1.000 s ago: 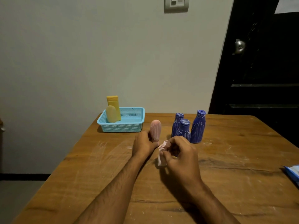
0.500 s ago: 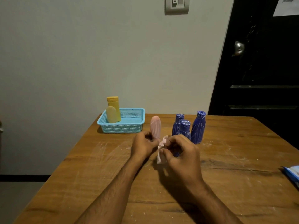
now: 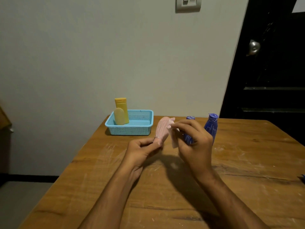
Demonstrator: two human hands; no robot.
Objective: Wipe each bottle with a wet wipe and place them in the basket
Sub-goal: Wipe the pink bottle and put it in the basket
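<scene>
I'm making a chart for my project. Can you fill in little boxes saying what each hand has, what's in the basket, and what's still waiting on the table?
left hand: holds the pink bottle by its lower end, tilted
right hand: pinches the wet wipe against the pink bottle
basket: two yellow bottles standing inside
waiting: blue bottles on the table, partly hidden behind the right hand

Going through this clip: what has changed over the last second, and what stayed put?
The left hand has lifted the pale pink ribbed bottle off the wooden table and tilted it right. The right hand has raised the white wet wipe up against it. Both grips stayed; the blue plastic basket did not move.
</scene>
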